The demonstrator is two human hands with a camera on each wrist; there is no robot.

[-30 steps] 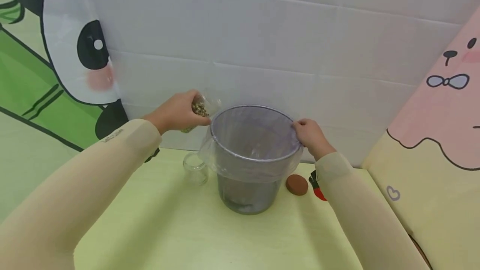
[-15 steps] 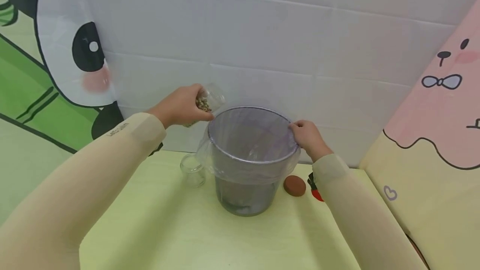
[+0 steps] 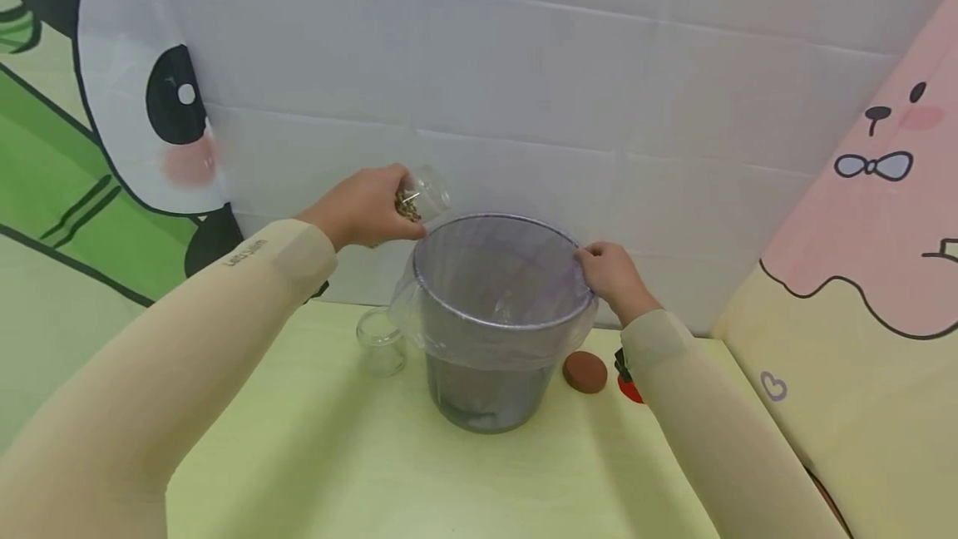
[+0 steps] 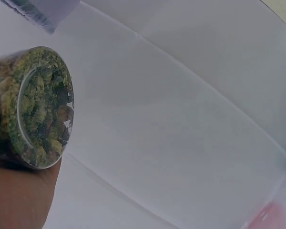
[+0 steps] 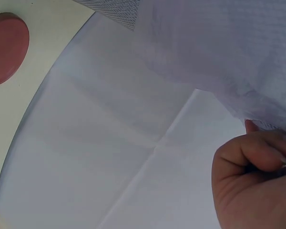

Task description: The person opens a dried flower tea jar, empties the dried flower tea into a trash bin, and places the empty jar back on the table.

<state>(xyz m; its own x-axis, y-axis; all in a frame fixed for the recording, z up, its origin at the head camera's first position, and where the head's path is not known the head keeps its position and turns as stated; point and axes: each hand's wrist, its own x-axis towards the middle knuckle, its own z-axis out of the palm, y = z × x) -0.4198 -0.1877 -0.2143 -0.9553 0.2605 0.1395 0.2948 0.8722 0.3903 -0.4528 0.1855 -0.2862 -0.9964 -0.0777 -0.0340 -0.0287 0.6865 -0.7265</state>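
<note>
My left hand [image 3: 370,208] grips a clear jar [image 3: 430,194] of dried green and brown plant bits, tilted with its mouth toward the bin. In the left wrist view the jar's round base [image 4: 43,107] shows the bits packed against it. The grey mesh trash bin [image 3: 486,398] stands on the table, lined with a thin translucent bag [image 3: 479,343] folded over its rim. My right hand [image 3: 612,275] pinches the bag and rim at the right side. In the right wrist view, curled fingers [image 5: 257,152] of that hand sit at the bag's edge.
An upright clear glass jar [image 3: 382,352] stands left of the bin. A round reddish-brown lid [image 3: 585,372] lies to its right, near a red and black thing [image 3: 630,389] partly behind the right sleeve. A white wall sheet [image 3: 524,90] rises close behind.
My left hand has lifted slightly and tipped the jar further toward the bin. The right hand keeps its hold on the rim; the view has shifted a little.
</note>
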